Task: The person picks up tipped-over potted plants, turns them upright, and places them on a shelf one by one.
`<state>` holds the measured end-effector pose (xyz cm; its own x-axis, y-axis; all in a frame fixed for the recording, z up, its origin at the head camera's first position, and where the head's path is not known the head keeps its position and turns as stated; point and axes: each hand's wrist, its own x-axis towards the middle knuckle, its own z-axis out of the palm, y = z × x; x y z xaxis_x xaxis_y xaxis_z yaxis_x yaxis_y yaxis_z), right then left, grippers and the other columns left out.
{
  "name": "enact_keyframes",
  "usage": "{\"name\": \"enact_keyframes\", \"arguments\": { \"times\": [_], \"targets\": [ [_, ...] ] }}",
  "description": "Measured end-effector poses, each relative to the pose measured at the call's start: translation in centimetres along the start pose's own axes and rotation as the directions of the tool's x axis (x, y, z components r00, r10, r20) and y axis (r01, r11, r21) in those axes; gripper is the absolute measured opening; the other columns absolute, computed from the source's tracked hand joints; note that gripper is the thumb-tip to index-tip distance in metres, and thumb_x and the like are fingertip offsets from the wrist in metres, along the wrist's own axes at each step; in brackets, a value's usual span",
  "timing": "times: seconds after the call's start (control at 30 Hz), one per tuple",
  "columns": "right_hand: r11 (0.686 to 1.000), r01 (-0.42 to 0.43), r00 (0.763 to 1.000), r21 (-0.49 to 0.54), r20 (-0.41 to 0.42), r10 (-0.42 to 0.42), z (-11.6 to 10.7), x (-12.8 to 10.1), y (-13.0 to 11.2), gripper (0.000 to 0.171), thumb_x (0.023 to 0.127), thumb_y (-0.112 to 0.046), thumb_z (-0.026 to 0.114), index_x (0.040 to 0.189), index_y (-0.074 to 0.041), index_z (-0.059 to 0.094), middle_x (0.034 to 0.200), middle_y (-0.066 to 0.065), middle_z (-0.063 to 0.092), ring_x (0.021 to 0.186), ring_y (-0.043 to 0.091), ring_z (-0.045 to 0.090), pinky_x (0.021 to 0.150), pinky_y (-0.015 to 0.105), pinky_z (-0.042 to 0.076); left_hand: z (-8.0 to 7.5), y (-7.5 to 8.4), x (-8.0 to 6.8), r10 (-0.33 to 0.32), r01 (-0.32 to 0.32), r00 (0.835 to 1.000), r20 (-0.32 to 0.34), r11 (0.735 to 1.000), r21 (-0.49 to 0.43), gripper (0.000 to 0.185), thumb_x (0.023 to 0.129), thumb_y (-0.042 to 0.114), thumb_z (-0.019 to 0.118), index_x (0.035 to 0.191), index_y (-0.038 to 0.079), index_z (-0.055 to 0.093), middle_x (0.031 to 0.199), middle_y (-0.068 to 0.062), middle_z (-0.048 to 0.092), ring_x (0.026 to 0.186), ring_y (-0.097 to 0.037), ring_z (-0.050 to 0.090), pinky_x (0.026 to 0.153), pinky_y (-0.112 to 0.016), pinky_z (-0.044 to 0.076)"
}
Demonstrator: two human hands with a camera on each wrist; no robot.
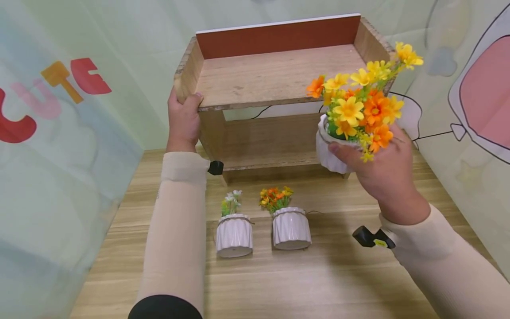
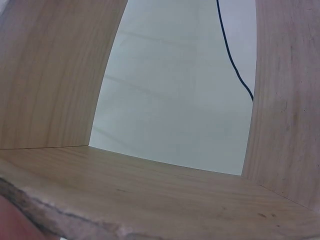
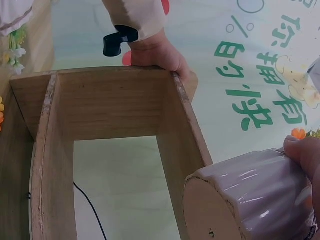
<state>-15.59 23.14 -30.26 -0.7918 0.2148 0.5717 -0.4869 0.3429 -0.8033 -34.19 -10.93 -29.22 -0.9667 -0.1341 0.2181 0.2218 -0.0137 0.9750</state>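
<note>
My left hand (image 1: 184,117) grips the left side of a two-tier wooden shelf (image 1: 255,86), thumb over the upper board's front corner. In my right hand (image 1: 388,173) is a white ribbed flowerpot (image 1: 334,153) full of yellow and orange artificial flowers (image 1: 364,106). It is held in front of the shelf's right end, and the right wrist view shows its flat base (image 3: 210,212). My thumb lies on the pot's near side; the other fingers are hidden behind the flowers. The left wrist view looks into the shelf, with only a blurred bit of hand at its lower left corner.
Two more white pots lie tipped on the wooden floor before the shelf: one with white flowers (image 1: 234,235), the other with orange flowers (image 1: 291,228). A thin black cable (image 2: 232,60) runs behind the shelf. Printed cloth walls (image 1: 79,133) stand on both sides.
</note>
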Motion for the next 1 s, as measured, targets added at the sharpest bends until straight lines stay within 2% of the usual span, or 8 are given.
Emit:
{"name": "enact_keyframes", "arguments": {
  "times": [0.23, 0.57, 0.77, 1.0],
  "targets": [
    [0.994, 0.002, 1.000, -0.109, 0.004, -0.002, -0.20, 0.43, -0.23, 0.078, 0.074, 0.001, 0.091, 0.144, -0.013, 0.061, 0.142, -0.001, 0.066, 0.132, 0.011, 0.058, 0.111, 0.025, 0.043, -0.14, -0.02, -0.07, -0.021, 0.021, 1.000, 0.005, 1.000, 0.021, 0.064, 0.101, 0.027, 0.054, 0.163, 0.030, 0.037, 0.164, 0.000, 0.040, 0.144, -0.017, 0.042, 0.123, -0.035, 0.032],
    [0.999, -0.013, 1.000, -0.051, 0.001, 0.013, -0.35, 0.63, -0.43, 0.077, 0.075, 0.004, 0.090, 0.144, -0.014, 0.062, 0.141, 0.000, 0.066, 0.131, 0.015, 0.058, 0.110, 0.026, 0.045, 0.04, 0.21, -0.13, -0.001, 0.001, 1.000, 0.002, 1.000, -0.019, 0.064, 0.099, 0.022, 0.055, 0.161, 0.024, 0.042, 0.161, -0.004, 0.044, 0.142, -0.018, 0.045, 0.120, -0.030, 0.035],
    [0.997, -0.035, 0.999, -0.063, -0.005, 0.035, -0.39, 0.88, -0.73, 0.076, 0.075, 0.001, 0.091, 0.143, -0.016, 0.062, 0.141, -0.001, 0.066, 0.130, 0.014, 0.058, 0.109, 0.026, 0.045, -0.01, 0.18, -0.03, -0.013, 0.013, 1.000, 0.000, 1.000, 0.007, 0.064, 0.100, 0.024, 0.055, 0.162, 0.026, 0.040, 0.162, -0.003, 0.043, 0.143, -0.018, 0.044, 0.120, -0.030, 0.034],
    [0.998, -0.063, 0.998, -0.014, -0.002, 0.063, -0.31, 1.01, -0.82, 0.077, 0.075, 0.003, 0.090, 0.145, -0.015, 0.061, 0.143, 0.000, 0.065, 0.131, 0.016, 0.057, 0.109, 0.027, 0.046, 0.04, 0.13, -0.07, -0.028, 0.028, 1.000, -0.002, 0.999, 0.032, 0.064, 0.101, 0.027, 0.054, 0.163, 0.030, 0.037, 0.163, 0.000, 0.041, 0.143, -0.016, 0.042, 0.122, -0.031, 0.032]
  ]
}}
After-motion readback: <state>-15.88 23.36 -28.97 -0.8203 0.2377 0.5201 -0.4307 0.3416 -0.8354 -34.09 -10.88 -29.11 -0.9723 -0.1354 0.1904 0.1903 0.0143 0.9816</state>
